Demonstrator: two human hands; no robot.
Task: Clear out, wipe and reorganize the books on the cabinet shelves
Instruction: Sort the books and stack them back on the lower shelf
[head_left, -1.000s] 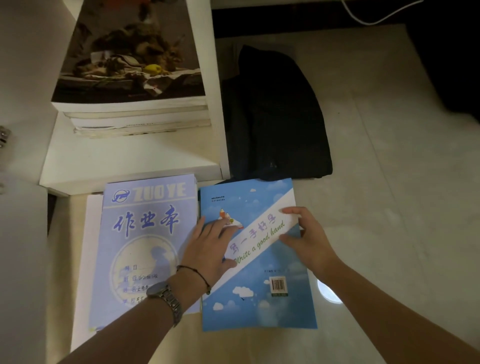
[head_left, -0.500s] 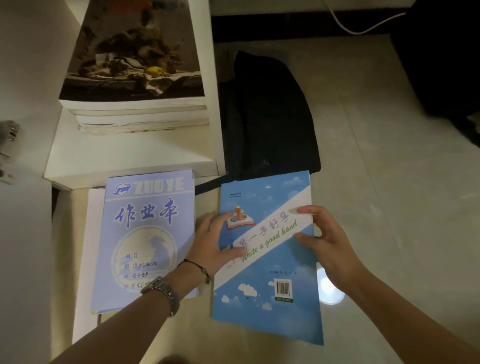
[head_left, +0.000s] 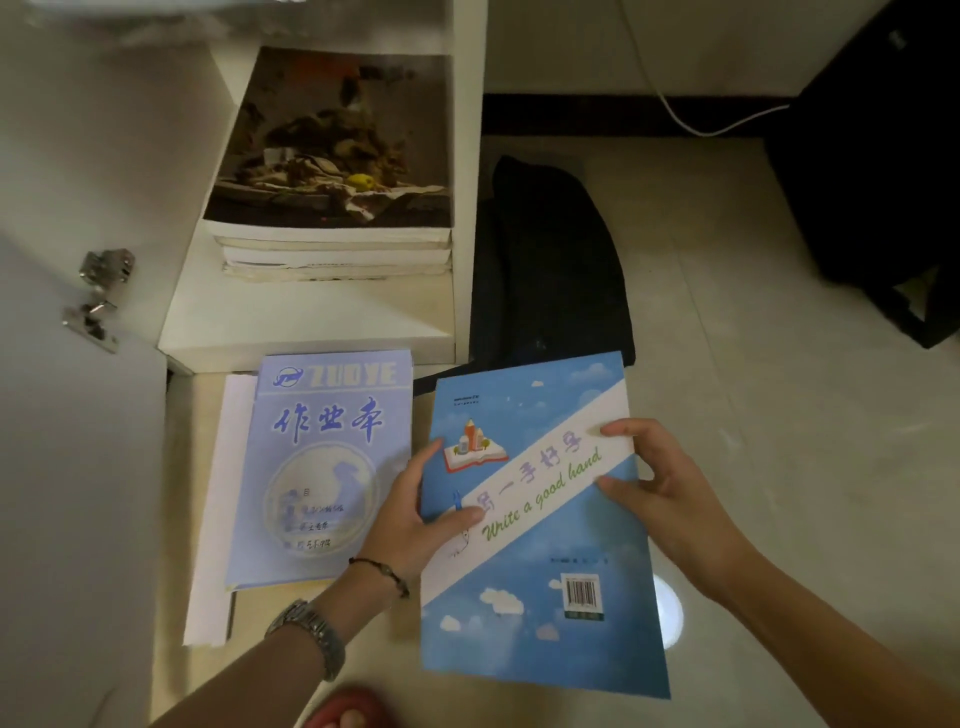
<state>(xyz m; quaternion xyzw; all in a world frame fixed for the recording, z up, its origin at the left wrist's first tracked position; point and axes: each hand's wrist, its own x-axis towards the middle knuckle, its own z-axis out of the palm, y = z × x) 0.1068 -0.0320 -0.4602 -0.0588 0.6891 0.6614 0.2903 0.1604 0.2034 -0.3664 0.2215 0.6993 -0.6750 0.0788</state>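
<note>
Both hands hold the blue book (head_left: 540, 525) by its side edges. The left hand (head_left: 415, 512) grips the left edge, thumb lying across the cover near the white diagonal band, fingers curled behind. The right hand (head_left: 657, 486) pinches the right edge, thumb and forefinger on the cover's white band, the other fingers hidden beneath. A watch (head_left: 311, 636) and a thin dark bracelet (head_left: 382, 569) sit on the left wrist.

The blue book is tilted, its top corner leaning right, over the pale floor (head_left: 779, 415). Whether it touches the floor I cannot tell. Just left of it a lilac notebook (head_left: 322, 467) lies flat on the floor atop white sheets (head_left: 213, 519) that stick out on its left and lower sides.

Beyond the notebook, on the bottom shelf (head_left: 291, 317) of the white cabinet, a stack of books (head_left: 337, 228) lies flat, the top one showing a dark still-life cover. A metal hinge (head_left: 98, 291) shows on the cabinet's left. Right of the cabinet a dark cloth (head_left: 550, 260) lies on the floor, and a white cable (head_left: 691, 122) runs along the wall. A red slipper (head_left: 348, 709) shows at the bottom edge.
</note>
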